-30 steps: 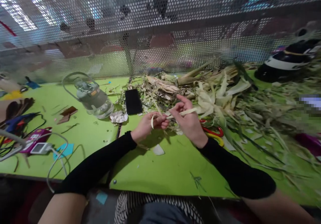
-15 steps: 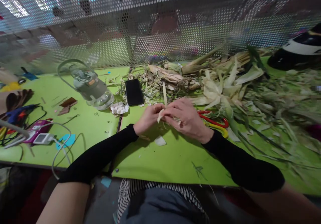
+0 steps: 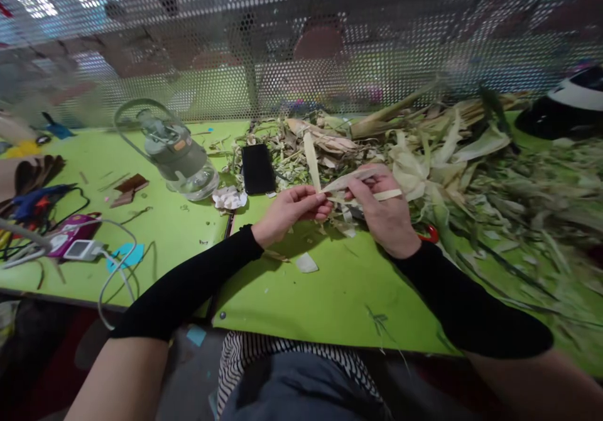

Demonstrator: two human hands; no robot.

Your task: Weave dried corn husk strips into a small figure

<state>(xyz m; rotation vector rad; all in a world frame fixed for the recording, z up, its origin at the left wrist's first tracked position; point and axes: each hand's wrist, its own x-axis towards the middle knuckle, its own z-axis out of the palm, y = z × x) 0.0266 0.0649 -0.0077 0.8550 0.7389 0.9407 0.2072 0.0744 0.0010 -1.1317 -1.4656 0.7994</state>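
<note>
Several pale corn husk strips (image 3: 311,160) meet between my two hands above the green table. My left hand (image 3: 293,212) pinches their joined end between thumb and fingers, with one strip standing up from it. My right hand (image 3: 387,213) is closed on another husk strip (image 3: 346,181) that stretches across from the left fingertips. Under and beside my right hand lie scissors, of which a red handle (image 3: 429,234) shows; the rest is mostly covered. A small pale husk scrap (image 3: 306,262) lies on the table below my left hand.
Heaped corn husks (image 3: 414,163) and shreds cover the back and right. A black phone (image 3: 258,168), crumpled white tissue (image 3: 229,198) and a water bottle (image 3: 181,157) stand or lie left of them. Further left are a purple power strip (image 3: 73,235) and cables. A perforated metal screen (image 3: 202,82) rises behind.
My hands have moved apart, the right one to the right, drawing a husk strip out between them. The upright strip shows wider now. The yellow scissor handle is no longer visible.
</note>
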